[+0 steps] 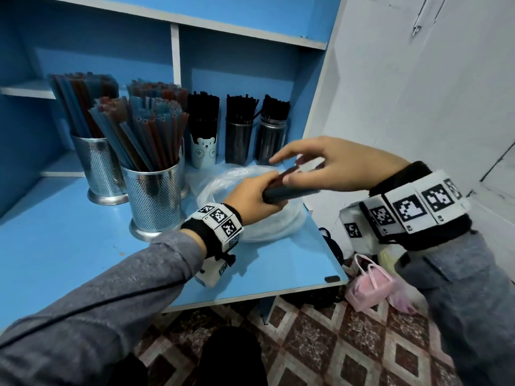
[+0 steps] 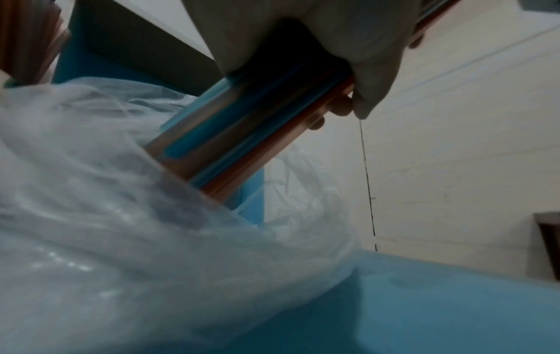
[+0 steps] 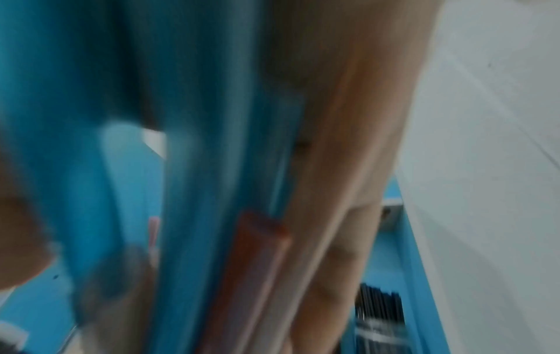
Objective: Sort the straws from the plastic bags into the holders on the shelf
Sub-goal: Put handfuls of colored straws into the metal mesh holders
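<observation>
My left hand (image 1: 250, 195) grips a bundle of blue and reddish straws (image 1: 289, 192) just above a crumpled clear plastic bag (image 1: 223, 179) on the blue shelf (image 1: 69, 246). In the left wrist view the bundle (image 2: 242, 134) rises out of the bag (image 2: 121, 215). My right hand (image 1: 284, 169) reaches over the bundle's far end, fingers stretched above it and thumb below. The blurred right wrist view shows straws (image 3: 212, 191) lying along a finger (image 3: 348, 167). Two perforated metal holders (image 1: 154, 201) (image 1: 101, 168) stand full of coloured straws.
A bear-printed cup (image 1: 203, 151) and two dark jars (image 1: 238, 143) (image 1: 270, 140) hold black straws at the back. A white wall (image 1: 404, 93) closes the right side. A pink bag (image 1: 370, 285) and cables lie on the patterned floor below the shelf's corner.
</observation>
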A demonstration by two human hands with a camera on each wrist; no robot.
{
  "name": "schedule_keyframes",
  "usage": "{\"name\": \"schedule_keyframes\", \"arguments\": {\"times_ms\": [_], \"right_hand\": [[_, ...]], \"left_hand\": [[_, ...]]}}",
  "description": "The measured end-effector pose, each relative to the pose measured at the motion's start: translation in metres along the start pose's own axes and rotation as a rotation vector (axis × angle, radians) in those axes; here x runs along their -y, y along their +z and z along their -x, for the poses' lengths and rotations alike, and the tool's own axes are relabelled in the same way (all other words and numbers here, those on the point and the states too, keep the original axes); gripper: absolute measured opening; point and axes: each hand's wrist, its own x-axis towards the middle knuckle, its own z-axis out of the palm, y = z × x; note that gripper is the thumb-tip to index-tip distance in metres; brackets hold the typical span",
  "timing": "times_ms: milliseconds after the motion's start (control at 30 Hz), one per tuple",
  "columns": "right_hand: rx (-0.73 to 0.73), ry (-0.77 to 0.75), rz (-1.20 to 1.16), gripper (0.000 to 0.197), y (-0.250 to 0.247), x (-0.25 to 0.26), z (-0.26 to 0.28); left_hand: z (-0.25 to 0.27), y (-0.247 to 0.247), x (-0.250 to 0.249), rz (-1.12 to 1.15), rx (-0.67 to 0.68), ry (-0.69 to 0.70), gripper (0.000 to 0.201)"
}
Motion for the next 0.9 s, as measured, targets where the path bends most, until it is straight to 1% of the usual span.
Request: {"name": "schedule_keyframes", "arguments": {"times_ms": [33,67,133,300,400,467,533,600,733,900], "right_hand": [[-0.098,-0.053,-0.004,0.028,-0.004,0.002,0.004],[-0.166,-0.101,-0.014,0.024,-0.008,0.005,0.006],[-0.252,-0.175,-0.020,0.023,-0.010,0.010,0.009],[-0.570,-0.350,0.052,0.021,-0.012,0.028,-0.002],[-0.643,-0.413,0.046,0.024,-0.015,0.043,-0.010],[-0.659,-0.454,0.024,0.030,-0.014,0.051,-0.015],[-0.668,-0.491,0.003,0.034,-0.009,0.058,-0.021],[-0.654,-0.498,-0.018,0.033,0.002,0.064,-0.030],[-0.574,-0.476,-0.098,0.028,0.028,0.075,-0.051],[-0.313,-0.411,-0.026,0.026,0.059,0.087,-0.074]], "left_hand": [[-0.001,-0.002,-0.001,0.065,-0.036,-0.025,0.034],[-0.003,-0.004,-0.003,0.141,-0.062,-0.051,0.035],[-0.003,-0.011,-0.010,0.265,-0.093,-0.078,0.034],[-0.003,-0.030,-0.040,0.425,-0.121,-0.053,0.029],[0.001,-0.045,-0.047,0.466,-0.119,-0.031,0.033],[0.011,-0.053,-0.045,0.506,-0.059,-0.030,0.035],[0.023,-0.061,-0.040,0.568,0.020,-0.069,0.033],[0.035,-0.068,-0.033,0.591,0.043,-0.102,0.032],[0.053,-0.085,-0.012,0.573,-0.030,-0.162,0.033],[0.066,-0.097,0.018,0.518,-0.098,-0.199,0.038]]}}
